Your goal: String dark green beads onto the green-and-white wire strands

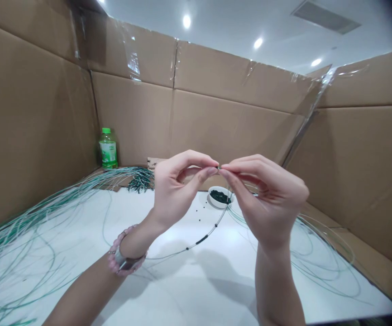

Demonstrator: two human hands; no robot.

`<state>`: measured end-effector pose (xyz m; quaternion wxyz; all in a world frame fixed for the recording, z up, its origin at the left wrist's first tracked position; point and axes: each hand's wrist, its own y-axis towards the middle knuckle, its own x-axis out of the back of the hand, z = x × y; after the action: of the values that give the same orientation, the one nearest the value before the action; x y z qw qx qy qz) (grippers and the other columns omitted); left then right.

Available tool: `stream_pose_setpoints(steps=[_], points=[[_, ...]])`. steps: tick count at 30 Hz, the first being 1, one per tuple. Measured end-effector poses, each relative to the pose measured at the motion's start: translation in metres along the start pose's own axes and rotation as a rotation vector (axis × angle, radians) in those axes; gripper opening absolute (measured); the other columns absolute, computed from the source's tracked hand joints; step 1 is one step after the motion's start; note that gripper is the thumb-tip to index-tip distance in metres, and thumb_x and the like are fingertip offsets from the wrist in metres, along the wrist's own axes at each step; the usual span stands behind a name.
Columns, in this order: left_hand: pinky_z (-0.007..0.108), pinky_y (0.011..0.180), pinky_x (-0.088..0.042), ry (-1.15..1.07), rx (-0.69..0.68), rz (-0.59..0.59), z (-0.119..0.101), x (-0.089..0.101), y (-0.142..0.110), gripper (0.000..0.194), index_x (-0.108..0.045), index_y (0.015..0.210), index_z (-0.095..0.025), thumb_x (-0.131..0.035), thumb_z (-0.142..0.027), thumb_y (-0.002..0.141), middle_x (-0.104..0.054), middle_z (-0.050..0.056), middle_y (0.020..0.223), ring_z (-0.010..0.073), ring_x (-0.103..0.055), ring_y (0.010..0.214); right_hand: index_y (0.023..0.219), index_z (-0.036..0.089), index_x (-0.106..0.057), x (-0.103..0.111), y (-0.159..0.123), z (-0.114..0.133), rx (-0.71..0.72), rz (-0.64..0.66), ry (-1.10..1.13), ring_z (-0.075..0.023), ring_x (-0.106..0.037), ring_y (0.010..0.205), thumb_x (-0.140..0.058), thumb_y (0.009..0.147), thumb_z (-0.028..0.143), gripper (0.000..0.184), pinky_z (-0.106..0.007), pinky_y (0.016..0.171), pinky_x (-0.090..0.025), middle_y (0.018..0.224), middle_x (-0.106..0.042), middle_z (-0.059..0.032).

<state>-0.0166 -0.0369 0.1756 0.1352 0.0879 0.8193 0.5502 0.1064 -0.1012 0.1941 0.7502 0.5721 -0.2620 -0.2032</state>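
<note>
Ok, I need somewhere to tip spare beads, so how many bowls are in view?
1: a small white bowl holding dark beads, on the white table just beyond the right hand. Another could be hidden behind the left hand.

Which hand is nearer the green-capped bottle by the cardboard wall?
Left. The left hand is to the right of the green-capped bottle in view, apart from it; the right hand is farther right, beyond the left hand.
</note>
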Motion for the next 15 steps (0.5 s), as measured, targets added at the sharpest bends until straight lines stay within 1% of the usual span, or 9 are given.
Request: stream_pose_setpoints(steps=[7, 10, 15], points=[[0.015, 0.065, -0.056, 0.031, -0.049, 0.012, 0.0040, 0.0008, -0.0011, 0.007, -0.068, 0.082, -0.017, -0.068, -0.011, 0.077, -0.069, 0.001, 0.078, 0.0082, -0.065, 0.071, 0.079, 0.021, -0.068, 0.0032, 0.0000, -0.0013, 0.024, 0.043, -0.053, -0.0075, -0.059, 0.066, -0.068, 0.075, 0.003, 0.019, -0.020, 0.057, -0.052, 0.075, -0.065, 0.0032], [0.016, 0.066, -0.056, 0.060, -0.068, 0.018, 0.0041, 0.0014, -0.0015, 0.008, -0.069, 0.083, -0.018, -0.068, -0.012, 0.078, -0.069, 0.000, 0.078, 0.0083, -0.065, 0.072, 0.078, 0.023, -0.067, 0.0051, 0.0002, -0.0008, 0.036, 0.061, -0.113, -0.0082, -0.058, 0.064, -0.067, 0.077, 0.006, 0.018, -0.022, 0.056, -0.050, 0.075, -0.064, 0.0034], [0.019, 0.067, -0.057, 0.108, -0.037, 0.062, 0.0026, 0.0035, -0.0011, 0.006, -0.069, 0.083, -0.019, -0.067, -0.015, 0.078, -0.070, 0.002, 0.079, 0.0100, -0.065, 0.073, 0.078, 0.026, -0.065, 0.0075, 0.0009, 0.0012, 0.059, 0.081, -0.184, -0.0108, -0.058, 0.062, -0.064, 0.080, 0.009, 0.017, -0.025, 0.053, -0.048, 0.074, -0.065, 0.0020]])
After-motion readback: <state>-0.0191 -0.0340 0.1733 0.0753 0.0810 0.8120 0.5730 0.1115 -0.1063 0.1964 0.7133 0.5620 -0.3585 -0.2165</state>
